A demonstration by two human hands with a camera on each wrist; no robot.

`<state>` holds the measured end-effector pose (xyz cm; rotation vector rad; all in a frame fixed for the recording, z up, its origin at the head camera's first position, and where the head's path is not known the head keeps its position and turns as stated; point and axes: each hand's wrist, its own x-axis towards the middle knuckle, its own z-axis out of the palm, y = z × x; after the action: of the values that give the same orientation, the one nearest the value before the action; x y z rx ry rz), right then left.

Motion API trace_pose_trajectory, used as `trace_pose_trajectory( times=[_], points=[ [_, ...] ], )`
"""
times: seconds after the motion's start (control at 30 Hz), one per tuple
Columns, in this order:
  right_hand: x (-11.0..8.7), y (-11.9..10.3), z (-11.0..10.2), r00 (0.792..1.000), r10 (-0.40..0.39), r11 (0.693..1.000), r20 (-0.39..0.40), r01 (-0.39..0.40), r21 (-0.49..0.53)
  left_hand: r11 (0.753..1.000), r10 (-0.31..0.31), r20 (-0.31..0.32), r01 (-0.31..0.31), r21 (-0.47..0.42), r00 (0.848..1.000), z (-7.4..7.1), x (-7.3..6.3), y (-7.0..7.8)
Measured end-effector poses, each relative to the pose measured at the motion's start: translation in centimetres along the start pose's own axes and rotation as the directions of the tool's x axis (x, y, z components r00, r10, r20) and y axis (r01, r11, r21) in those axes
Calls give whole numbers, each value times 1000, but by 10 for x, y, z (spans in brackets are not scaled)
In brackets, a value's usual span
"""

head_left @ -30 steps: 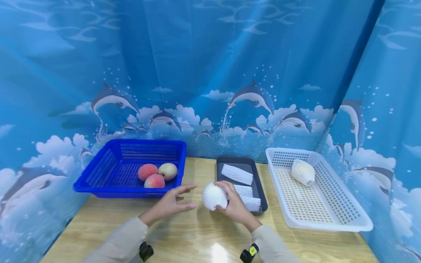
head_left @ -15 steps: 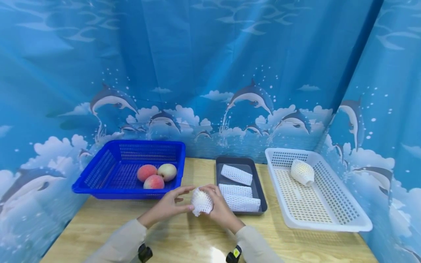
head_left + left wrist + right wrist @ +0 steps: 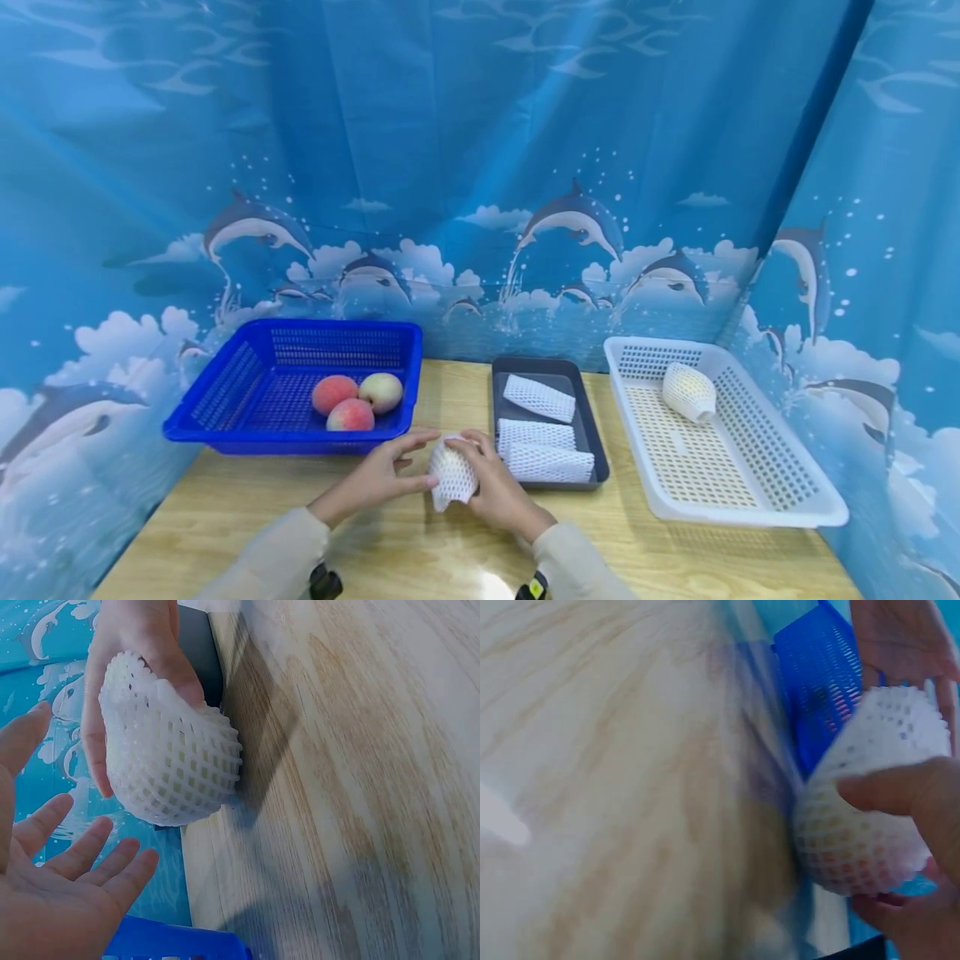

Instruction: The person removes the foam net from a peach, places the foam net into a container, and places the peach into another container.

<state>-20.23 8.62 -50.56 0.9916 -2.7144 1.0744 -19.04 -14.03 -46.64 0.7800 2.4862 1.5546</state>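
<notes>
A peach in a white foam net [image 3: 453,477] is held above the table between my two hands. My right hand [image 3: 501,498] grips it from the right, thumb and fingers curled round the net. In the right wrist view, pinkish and yellowish skin shows through the netted peach [image 3: 855,844]. My left hand [image 3: 375,477] is at its left side with fingers spread. The left wrist view shows the left hand [image 3: 71,877] with loosely extended fingers, a gap between them and the netted peach [image 3: 176,761]. One end of the net hangs loose.
A blue basket [image 3: 247,436] at left holds three peaches [image 3: 351,414]. Behind my right hand, a dark grey tray [image 3: 592,408] carries several white foam nets [image 3: 540,398]. The white basket [image 3: 660,492] at right contains one netted fruit [image 3: 688,392]. A dolphin-print curtain [image 3: 465,208] closes the back.
My right hand has carried the netted peach leftward to my left hand, then slightly lower and nearer. The netted peach has turned, and its loose net end now points down. The left hand has barely moved.
</notes>
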Motion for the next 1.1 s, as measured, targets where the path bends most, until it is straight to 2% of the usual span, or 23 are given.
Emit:
trace_pose_trajectory(
  times=[0.2, 0.33, 0.4, 0.5, 0.63, 0.8, 0.87, 1.1],
  points=[
    [-5, -2, -18, 987, 22, 985, 160, -48, 165, 1000, -4, -18, 4, 16, 1000, -1, -3, -3],
    [-6, -1, -24, 978, 54, 970, 201, -99, 221, 1000, -19, -8, 19, 1, 1000, -1, -4, -4],
    [-6, 0, -24, 980, 66, 968, 188, -109, 227, 1000, -23, -3, 23, -14, 1000, -1, -4, -5],
    [-6, 1, -22, 985, 81, 948, 155, -124, 292, 1000, -22, 3, 22, -22, 1000, 0, -5, -6],
    [-6, -7, -22, 991, 95, 906, 91, -124, 405, 999, -20, 3, 20, -34, 1000, 1, -5, -6],
    [-4, -4, -16, 994, 107, 899, 1, -97, 427, 999, -22, 3, 22, -46, 1000, 1, -5, -6],
    [-3, 4, -10, 994, 106, 898, -18, -88, 431, 999, -22, 2, 22, -46, 1000, 1, -5, -6],
    [-3, 1, -10, 990, 142, 892, -18, -121, 435, 999, -34, 7, 35, -40, 999, 2, -6, -10]
  ],
)
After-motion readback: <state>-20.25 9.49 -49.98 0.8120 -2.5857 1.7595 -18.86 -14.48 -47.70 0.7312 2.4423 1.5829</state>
